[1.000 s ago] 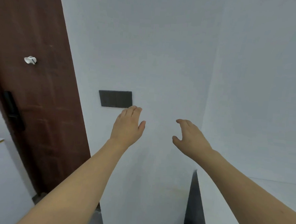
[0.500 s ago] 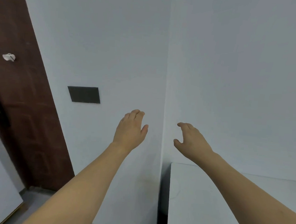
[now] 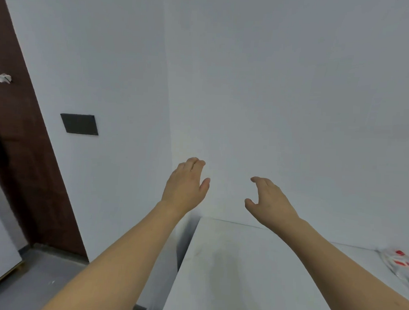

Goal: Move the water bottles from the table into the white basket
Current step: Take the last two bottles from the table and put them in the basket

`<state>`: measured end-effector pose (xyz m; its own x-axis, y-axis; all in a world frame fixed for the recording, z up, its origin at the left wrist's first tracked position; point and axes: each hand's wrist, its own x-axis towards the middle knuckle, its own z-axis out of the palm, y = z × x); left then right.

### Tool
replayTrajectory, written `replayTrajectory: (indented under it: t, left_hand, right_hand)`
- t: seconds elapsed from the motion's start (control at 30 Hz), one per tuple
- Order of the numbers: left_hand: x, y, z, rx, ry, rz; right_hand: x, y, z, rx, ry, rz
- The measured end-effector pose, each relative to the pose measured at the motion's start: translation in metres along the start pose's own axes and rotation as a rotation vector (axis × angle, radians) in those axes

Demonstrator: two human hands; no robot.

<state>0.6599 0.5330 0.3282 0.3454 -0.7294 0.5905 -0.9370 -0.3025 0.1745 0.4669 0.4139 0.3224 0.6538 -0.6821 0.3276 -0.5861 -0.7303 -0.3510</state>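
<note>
Both hands are raised in front of the pale wall and hold nothing: the left hand [image 3: 185,184] has loose, nearly straight fingers, the right hand [image 3: 271,202] is half curled. At the right edge of the flat white table [image 3: 240,275] lie clear plastic water bottles with red labels [image 3: 400,263]. The white basket is not in view. This looks like the approach step; next the hands should go right and down to the bottles

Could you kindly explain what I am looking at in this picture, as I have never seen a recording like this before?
There is no machine here: a person wears a camera on the head, so you see their own bare arms reaching forward. The left hand and right hand are both open and hold nothing. Below them is a white table. At its far right edge lies something clear with red marks, probably plastic water bottles, too blurred to be sure. A brown door stands on the left. No basket is in view.
</note>
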Motion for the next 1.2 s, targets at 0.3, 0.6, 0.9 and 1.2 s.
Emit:
replayTrajectory:
  t: [0.3,0.6,0.9,1.2]
  left_hand:
    - [0.012,0.088,0.038,-0.046,-0.036,-0.047]
    - [0.012,0.238,0.095,-0.010,-0.064,-0.066]
    - [0.010,0.348,0.163,-0.011,-0.147,-0.084]
    - [0.033,0.443,0.243,-0.050,-0.255,-0.105]
  right_hand:
    - [-0.014,0.087,-0.031,0.018,-0.007,0.011]
    - [-0.053,0.236,-0.084,0.064,-0.016,0.021]
    - [-0.070,0.359,-0.113,0.089,-0.081,0.062]
    - [-0.074,0.492,-0.130,0.109,-0.119,0.169]
